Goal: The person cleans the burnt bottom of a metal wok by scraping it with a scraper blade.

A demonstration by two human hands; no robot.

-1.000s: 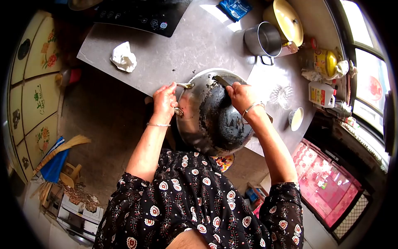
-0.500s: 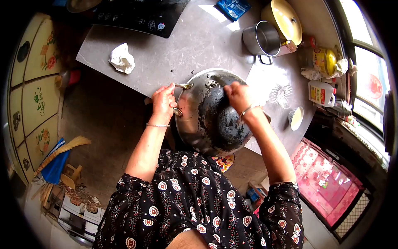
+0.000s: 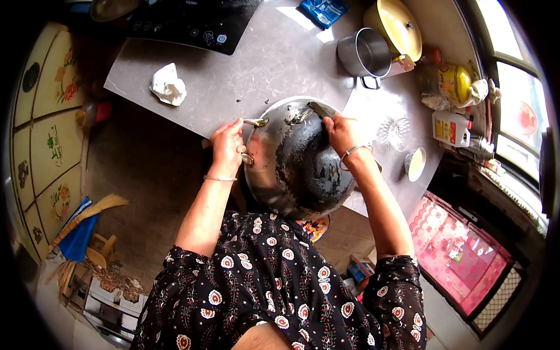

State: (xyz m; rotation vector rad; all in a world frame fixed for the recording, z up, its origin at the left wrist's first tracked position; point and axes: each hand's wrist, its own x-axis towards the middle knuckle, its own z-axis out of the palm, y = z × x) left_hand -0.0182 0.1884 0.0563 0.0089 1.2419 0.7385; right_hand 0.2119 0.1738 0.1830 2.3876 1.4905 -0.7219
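By the counter [image 3: 233,70], the pan [image 3: 265,178] is gripped at its left handle [image 3: 255,122] by the left hand [image 3: 226,146], while the blade [image 3: 318,109], clasped in the right hand [image 3: 345,135], is slanted forward-left towards the pan's far rim.

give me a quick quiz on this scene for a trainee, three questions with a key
1. True or false: the left hand grips a handle of the large metal pan.
2. The crust on the pan is mostly: a) yellow, b) black, c) green.
3. Which hand holds the narrow blade at the pan's surface?

Key: 1 true; 2 b; 3 the right hand.
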